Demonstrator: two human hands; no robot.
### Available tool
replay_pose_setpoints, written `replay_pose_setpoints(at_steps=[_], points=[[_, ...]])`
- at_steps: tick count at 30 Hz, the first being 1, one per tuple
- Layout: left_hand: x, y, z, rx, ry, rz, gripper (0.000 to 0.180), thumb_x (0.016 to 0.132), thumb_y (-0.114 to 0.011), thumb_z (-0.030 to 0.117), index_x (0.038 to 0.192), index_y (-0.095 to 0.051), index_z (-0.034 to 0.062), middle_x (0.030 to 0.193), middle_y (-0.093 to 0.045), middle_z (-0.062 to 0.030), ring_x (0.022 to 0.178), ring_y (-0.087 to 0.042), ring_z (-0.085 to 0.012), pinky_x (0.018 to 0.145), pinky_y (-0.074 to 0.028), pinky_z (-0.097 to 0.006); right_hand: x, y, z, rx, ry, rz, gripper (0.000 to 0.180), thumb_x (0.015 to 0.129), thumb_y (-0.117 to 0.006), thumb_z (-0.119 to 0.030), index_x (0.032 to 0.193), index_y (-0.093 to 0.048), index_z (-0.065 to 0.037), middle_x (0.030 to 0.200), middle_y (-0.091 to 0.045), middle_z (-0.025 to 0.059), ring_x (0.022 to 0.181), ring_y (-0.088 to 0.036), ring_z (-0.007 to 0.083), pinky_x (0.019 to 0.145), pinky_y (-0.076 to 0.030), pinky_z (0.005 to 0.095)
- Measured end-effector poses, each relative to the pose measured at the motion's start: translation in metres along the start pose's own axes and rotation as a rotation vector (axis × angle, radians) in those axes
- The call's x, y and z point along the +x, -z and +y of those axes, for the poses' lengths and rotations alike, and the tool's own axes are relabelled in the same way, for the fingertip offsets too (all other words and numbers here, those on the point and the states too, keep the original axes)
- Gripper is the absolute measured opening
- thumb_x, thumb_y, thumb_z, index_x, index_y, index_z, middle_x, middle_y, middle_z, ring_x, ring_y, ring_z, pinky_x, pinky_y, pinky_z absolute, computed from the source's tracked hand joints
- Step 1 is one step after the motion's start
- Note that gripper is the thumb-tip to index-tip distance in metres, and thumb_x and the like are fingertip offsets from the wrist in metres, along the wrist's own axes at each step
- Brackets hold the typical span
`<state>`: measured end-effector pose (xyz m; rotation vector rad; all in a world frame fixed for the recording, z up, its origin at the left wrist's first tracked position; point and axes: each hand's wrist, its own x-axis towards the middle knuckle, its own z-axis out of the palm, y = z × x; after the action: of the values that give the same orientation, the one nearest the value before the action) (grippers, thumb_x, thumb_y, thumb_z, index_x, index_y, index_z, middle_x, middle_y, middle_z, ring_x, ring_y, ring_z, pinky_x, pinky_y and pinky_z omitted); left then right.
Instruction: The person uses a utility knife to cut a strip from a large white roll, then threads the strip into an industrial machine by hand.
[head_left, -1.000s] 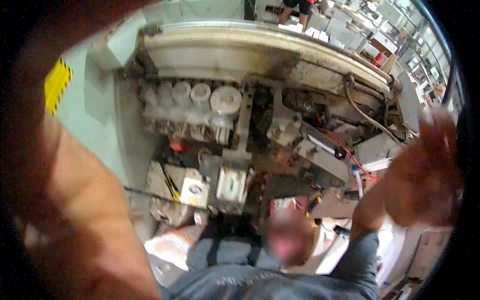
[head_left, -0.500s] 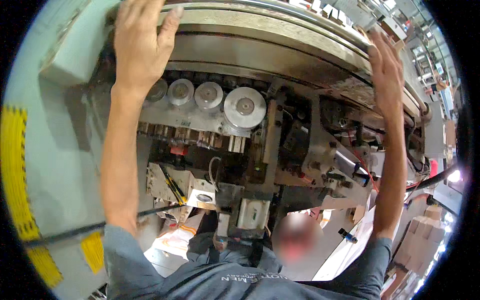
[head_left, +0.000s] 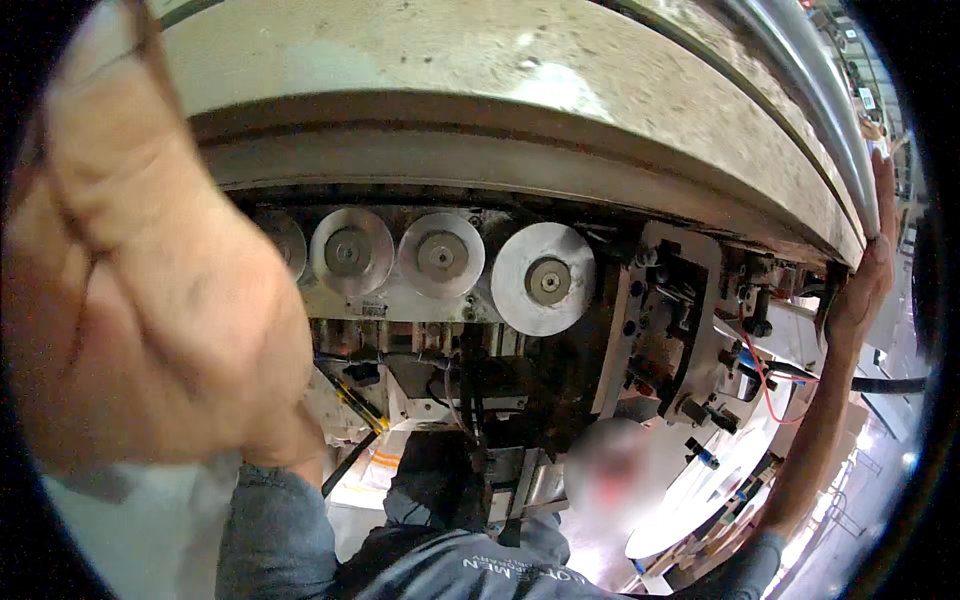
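A big grey metal machine hood (head_left: 500, 90) curves across the top of the view, scuffed and dusty. My left hand (head_left: 140, 300) fills the left side, very close and blurred, raised toward the hood's left end; its grip is hidden. My right hand (head_left: 865, 280) reaches up at the far right with its fingers wrapped on the hood's rim. Under the hood sits a row of round silver rollers (head_left: 440, 255). Grey sleeves (head_left: 270, 520) show at the bottom.
Below the rollers is a dense block of dark brackets, clamps and cables (head_left: 660, 330), with a red wire (head_left: 770, 385) at the right and a yellow-black tool (head_left: 355, 400) at the left. More workshop benches show dimly past the right edge.
The hood and rollers now loom much larger and nearer. My left hand has come from the hood's top to right in front of the camera. My right hand stays on the rim.
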<state>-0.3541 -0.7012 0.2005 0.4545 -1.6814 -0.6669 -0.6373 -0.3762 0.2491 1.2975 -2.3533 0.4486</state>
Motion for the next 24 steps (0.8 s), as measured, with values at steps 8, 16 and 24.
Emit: replay_pose_setpoints(at_steps=[8, 16, 24], points=[[-0.01, 0.0, -0.005, 0.113, -0.094, 0.026, 0.023, 0.097, -0.056, 0.01, 0.111, -0.069, -0.0032, 0.111, -0.071, -0.0154, 0.097, -0.067, -0.0247, 0.087, -0.051, -0.033, -0.004, 0.017, -0.021, -0.022, -0.148, -0.023, 0.08, 0.1, -0.023, -0.061, 0.149, -0.035, 0.001, 0.154, -0.038, 0.0166, 0.143, -0.033, 0.028, 0.117, -0.021, 0.0409], [-0.003, 0.014, -0.006, 0.212, -0.144, 0.027, 0.024, 0.096, -0.057, 0.012, 0.109, -0.07, -0.0044, 0.109, -0.071, -0.0173, 0.095, -0.068, -0.0263, 0.086, -0.052, -0.034, 0.007, 0.011, -0.012, -0.09, 0.035, -0.025, 0.078, 0.101, -0.019, -0.058, 0.148, -0.037, 0.001, 0.149, -0.043, 0.0194, 0.143, -0.033, 0.0316, 0.118, -0.022, 0.0447], [0.015, 0.01, -0.016, 0.521, -0.255, -0.024, 0.026, 0.096, -0.058, 0.015, 0.107, -0.07, -0.0057, 0.108, -0.071, -0.0193, 0.093, -0.069, -0.0279, 0.084, -0.053, -0.035, -0.012, 0.02, 0.018, -0.482, 0.181, -0.012, 0.05, 0.097, -0.036, -0.022, 0.141, -0.048, -0.002, 0.147, -0.045, 0.0204, 0.138, -0.039, 0.0366, 0.117, -0.025, 0.0424]])
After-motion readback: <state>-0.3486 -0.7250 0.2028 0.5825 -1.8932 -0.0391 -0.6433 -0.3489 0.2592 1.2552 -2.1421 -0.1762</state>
